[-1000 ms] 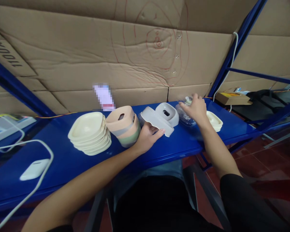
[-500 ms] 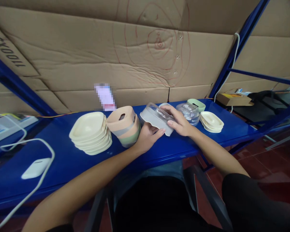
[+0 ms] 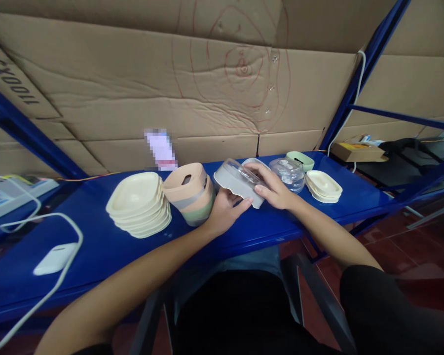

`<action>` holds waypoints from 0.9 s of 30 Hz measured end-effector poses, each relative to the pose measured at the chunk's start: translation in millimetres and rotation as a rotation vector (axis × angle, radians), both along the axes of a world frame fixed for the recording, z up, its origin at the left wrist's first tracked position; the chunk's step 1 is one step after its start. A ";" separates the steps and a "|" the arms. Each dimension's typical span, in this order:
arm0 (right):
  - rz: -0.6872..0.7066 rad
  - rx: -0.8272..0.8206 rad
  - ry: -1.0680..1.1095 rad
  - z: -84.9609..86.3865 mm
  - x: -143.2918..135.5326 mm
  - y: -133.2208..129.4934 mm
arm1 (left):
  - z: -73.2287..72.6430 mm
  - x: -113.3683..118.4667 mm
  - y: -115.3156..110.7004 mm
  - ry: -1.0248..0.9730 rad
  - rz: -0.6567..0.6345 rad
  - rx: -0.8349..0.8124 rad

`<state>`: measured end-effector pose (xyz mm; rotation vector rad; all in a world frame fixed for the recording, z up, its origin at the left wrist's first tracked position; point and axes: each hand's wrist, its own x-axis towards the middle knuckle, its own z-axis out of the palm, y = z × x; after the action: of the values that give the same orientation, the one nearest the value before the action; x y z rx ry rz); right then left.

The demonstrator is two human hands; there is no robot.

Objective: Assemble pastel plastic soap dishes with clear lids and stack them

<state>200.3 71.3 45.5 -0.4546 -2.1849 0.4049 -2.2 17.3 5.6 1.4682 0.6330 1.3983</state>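
A grey container with a clear cover [image 3: 239, 181] is held tilted above the blue table [image 3: 240, 229], between my two hands. My left hand [image 3: 227, 209] grips it from below, thumb along its lower edge. My right hand [image 3: 273, 187] closes on its right side and top, with fingers over the clear part. Left of them stands a stack of peach, grey and green containers [image 3: 188, 190], and further left a pile of cream lids [image 3: 136, 197]. Behind my right hand are clear covers [image 3: 288, 172] and part of another pale grey piece.
Right of the clear covers lie several cream lids [image 3: 324, 185], with a green container [image 3: 301, 160] behind. A white case [image 3: 55, 259] and white cable [image 3: 79, 236] are at the left. Cardboard [image 3: 140, 74] stands behind, with a phone-like blurred object [image 3: 162, 148] before it.
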 end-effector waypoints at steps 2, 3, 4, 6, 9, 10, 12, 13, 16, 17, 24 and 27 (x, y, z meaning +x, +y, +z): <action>-0.005 -0.005 -0.013 0.0 0.5 -0.1 | -0.2 0.0 0.1 0.003 0.002 -0.001; -0.004 -0.004 -0.016 0.0 0.8 -0.1 | -0.5 0.1 0.3 0.003 0.001 -0.002; -0.002 -0.002 -0.016 -0.1 1.0 -0.1 | -0.8 0.1 0.5 0.003 -0.001 -0.002; 0.007 0.007 -0.011 -0.7 1.3 0.1 | -1.8 0.0 1.0 0.005 -0.005 -0.001; 0.019 0.020 0.005 -2.3 1.0 0.8 | -3.5 -0.8 2.3 0.017 -0.003 0.008; 0.020 0.021 0.007 -2.9 0.7 1.1 | -4.1 -1.2 2.8 0.024 -0.003 0.013; 0.022 0.018 0.005 -3.7 0.2 1.7 | -5.6 -1.9 3.8 0.039 -0.004 0.022; 0.023 0.016 0.003 -3.9 0.0 1.8 | -6.2 -2.2 4.2 0.043 -0.004 0.026; 0.023 0.011 -0.001 -3.7 -0.2 1.8 | -7.5 -2.5 4.9 0.036 -0.003 0.026; 0.020 0.009 -0.002 -3.6 -0.2 1.6 | -7.6 -2.3 5.0 0.029 -0.004 0.026; 0.034 0.024 0.018 -5.4 -1.0 0.4 | -8.0 -1.7 5.2 0.019 -0.001 0.027; 0.022 0.009 0.007 -5.9 -1.5 0.4 | -7.9 -2.5 5.2 0.032 0.000 0.023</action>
<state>198.8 71.7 39.6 -0.4241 -2.1857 0.4074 -4.7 22.5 -2.2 1.5116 0.6390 1.3879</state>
